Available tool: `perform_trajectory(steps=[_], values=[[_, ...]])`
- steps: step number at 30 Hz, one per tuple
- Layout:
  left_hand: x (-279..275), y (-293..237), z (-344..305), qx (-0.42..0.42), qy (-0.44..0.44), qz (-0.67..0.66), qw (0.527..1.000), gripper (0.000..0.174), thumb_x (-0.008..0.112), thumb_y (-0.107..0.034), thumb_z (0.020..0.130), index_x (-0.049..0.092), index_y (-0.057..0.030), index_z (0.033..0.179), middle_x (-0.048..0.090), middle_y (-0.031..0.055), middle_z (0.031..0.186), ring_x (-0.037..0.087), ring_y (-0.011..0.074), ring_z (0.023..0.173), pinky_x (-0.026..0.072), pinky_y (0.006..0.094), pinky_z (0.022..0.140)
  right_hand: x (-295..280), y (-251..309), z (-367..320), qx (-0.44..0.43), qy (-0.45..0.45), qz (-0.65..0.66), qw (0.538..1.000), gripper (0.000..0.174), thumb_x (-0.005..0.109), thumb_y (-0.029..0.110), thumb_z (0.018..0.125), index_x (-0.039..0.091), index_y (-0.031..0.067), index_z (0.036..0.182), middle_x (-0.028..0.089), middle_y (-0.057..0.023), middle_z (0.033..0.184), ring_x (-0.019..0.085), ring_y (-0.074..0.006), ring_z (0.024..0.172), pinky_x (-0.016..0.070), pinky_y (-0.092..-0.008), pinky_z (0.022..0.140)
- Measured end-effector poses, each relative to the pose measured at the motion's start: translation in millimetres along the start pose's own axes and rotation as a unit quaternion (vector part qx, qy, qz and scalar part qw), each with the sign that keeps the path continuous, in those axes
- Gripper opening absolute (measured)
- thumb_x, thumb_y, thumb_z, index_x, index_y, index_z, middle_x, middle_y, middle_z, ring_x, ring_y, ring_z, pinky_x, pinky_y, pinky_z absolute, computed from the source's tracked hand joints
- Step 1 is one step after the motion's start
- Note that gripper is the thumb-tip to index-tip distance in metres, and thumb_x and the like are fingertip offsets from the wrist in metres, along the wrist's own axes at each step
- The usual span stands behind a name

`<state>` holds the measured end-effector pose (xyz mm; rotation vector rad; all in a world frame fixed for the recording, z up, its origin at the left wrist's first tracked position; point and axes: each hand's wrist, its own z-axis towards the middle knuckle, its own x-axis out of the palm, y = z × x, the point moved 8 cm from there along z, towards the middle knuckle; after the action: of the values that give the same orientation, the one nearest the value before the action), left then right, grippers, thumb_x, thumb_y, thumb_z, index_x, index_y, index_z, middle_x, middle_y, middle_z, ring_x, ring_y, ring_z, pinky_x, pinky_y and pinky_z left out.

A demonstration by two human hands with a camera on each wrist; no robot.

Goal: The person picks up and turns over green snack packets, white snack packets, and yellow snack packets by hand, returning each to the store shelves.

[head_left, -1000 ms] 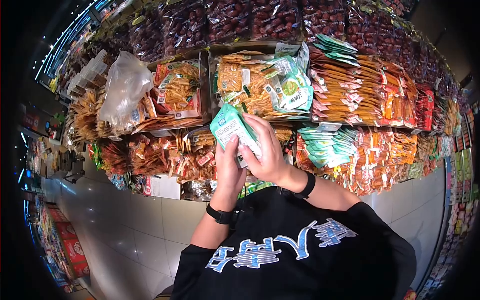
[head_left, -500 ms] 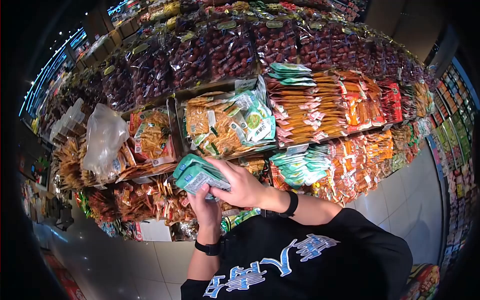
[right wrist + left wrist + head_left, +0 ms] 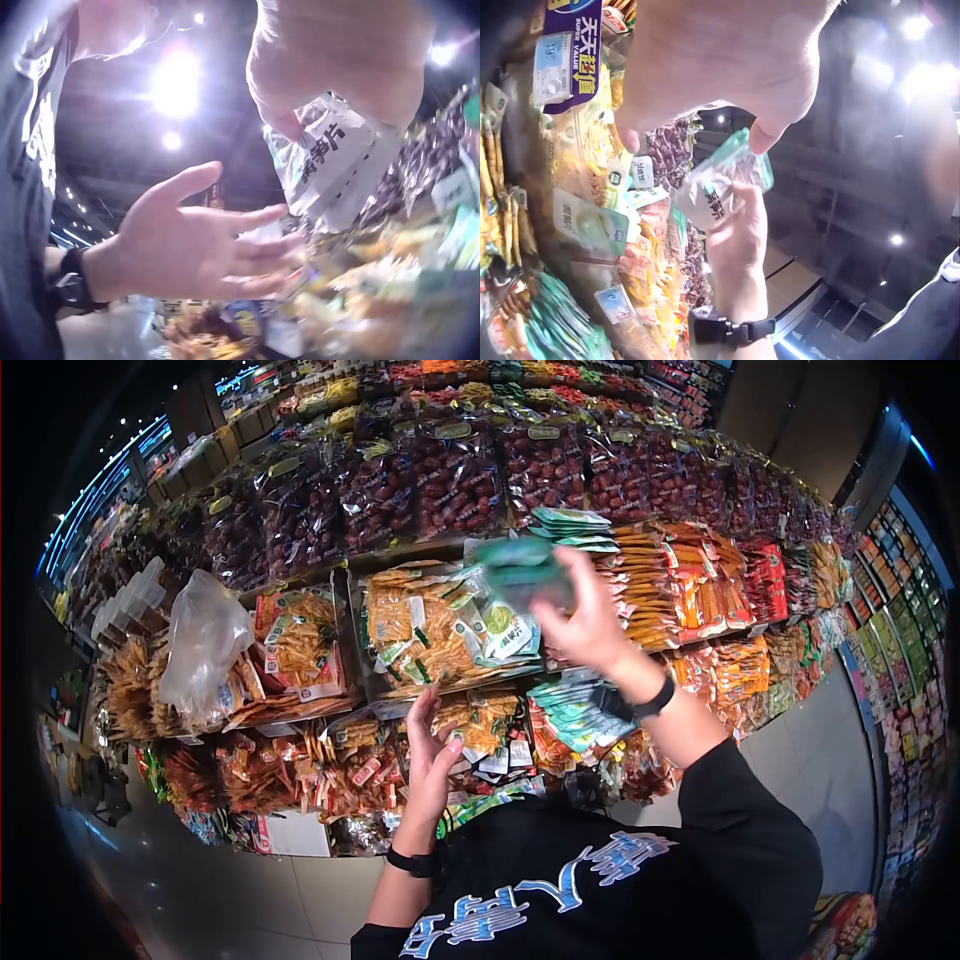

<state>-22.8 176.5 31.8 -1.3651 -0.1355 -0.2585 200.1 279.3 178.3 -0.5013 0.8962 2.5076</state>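
My right hand [image 3: 588, 618] pinches a small stack of green and white snack packets [image 3: 520, 570], blurred in the head view, above the middle bin's right side. In the right wrist view the packets [image 3: 334, 161] show dark printed characters, and the thumb presses on their face. My left hand [image 3: 430, 760] is raised in front of the lower shelf, fingers spread and holding nothing. Similar green and white packets [image 3: 510, 630] lie just below the held stack, beside clear packs of yellow strips [image 3: 410, 625].
Red-brown packets [image 3: 640, 595] stand in rows to the right, with more green packets [image 3: 570, 517] stacked on their far left. A clear plastic bag [image 3: 207, 645] hangs at the left. Bags of dark red fruit [image 3: 460, 485] line the back. A price sign [image 3: 571, 56] stands at the bins.
Both hands held the packets close to the body earlier. The left hand has let go, and the right has carried them forward and right over the bin. The view has also shifted.
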Motion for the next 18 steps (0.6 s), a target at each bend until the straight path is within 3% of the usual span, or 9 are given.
perform_trajectory(steps=[2,3,6,8,11,18], values=[[-4.9,-1.0,-3.8,-0.004,-0.003,-0.005,1.0,0.073,0.061,-0.02,0.088,0.025,-0.0072,0.15,0.027,0.012,0.154,0.025,0.0263,0.143,0.0288,0.046,0.113,-47.2,-14.7,41.6,-0.086,-0.071,-0.147,0.983,0.053,0.067,0.009,0.078,0.046,-0.0008,0.126,0.061,-0.0233,0.106,0.062,-0.0406,0.097,0.049,-0.0461,0.086],[-7.9,-0.7,-5.4,-0.008,-0.002,-0.006,1.0,0.071,0.061,-0.02,0.088,0.026,-0.0069,0.15,0.027,0.012,0.154,0.026,0.0259,0.143,0.0294,0.0457,0.113,-65.8,-26.3,58.8,-0.063,-0.085,-0.15,0.983,0.052,0.067,0.008,0.078,0.047,0.001,0.126,0.061,-0.0224,0.106,0.06,-0.0407,0.097,0.0473,-0.047,0.086],[-10.8,-0.4,-9.0,-0.013,-0.008,-0.017,1.0,0.066,0.06,-0.021,0.089,0.032,-0.0065,0.147,0.031,0.0109,0.152,0.027,0.0245,0.142,0.0307,0.0446,0.112,-99.3,-71.9,84.0,-0.109,-0.099,-0.291,0.945,0.049,0.062,0.008,0.079,0.047,0.0011,0.125,0.058,-0.0198,0.113,0.055,-0.0391,0.109,0.0406,-0.0467,0.095],[-13.6,1.1,-10.1,-0.016,-0.012,-0.02,1.0,0.065,0.06,-0.021,0.089,0.033,-0.0067,0.147,0.032,0.0104,0.151,0.028,0.0242,0.142,0.0314,0.0441,0.112,-107.3,-111.4,84.5,-0.102,-0.072,-0.346,0.93,0.048,0.059,0.007,0.078,0.047,0.0021,0.124,0.057,-0.0185,0.117,0.052,-0.0371,0.114,0.0372,-0.0465,0.1],[-15.6,3.2,-11.0,-0.018,-0.009,-0.018,1.0,0.061,0.059,-0.02,0.09,0.037,-0.007,0.145,0.032,0.0099,0.151,0.029,0.024,0.141,0.0329,0.0432,0.111,-92.4,-179.2,63.6,-0.068,0.069,-0.417,0.904,0.051,0.054,0.003,0.075,0.048,0.0036,0.126,0.055,-0.0171,0.119,0.049,-0.0347,0.119,0.0321,-0.0467,0.107],[-10.1,7.1,-11.0,-0.045,0.002,-0.008,0.999,0.055,0.057,-0.014,0.09,0.04,-0.0058,0.142,0.034,0.0103,0.15,0.031,0.0238,0.14,0.0343,0.0423,0.11,-89.7,-180.2,45.4,-0.063,0.042,-0.388,0.919,0.052,0.05,0.01,0.077,0.047,0.004,0.128,0.049,-0.0161,0.133,0.039,-0.0326,0.131,0.0224,-0.0476,0.115]])
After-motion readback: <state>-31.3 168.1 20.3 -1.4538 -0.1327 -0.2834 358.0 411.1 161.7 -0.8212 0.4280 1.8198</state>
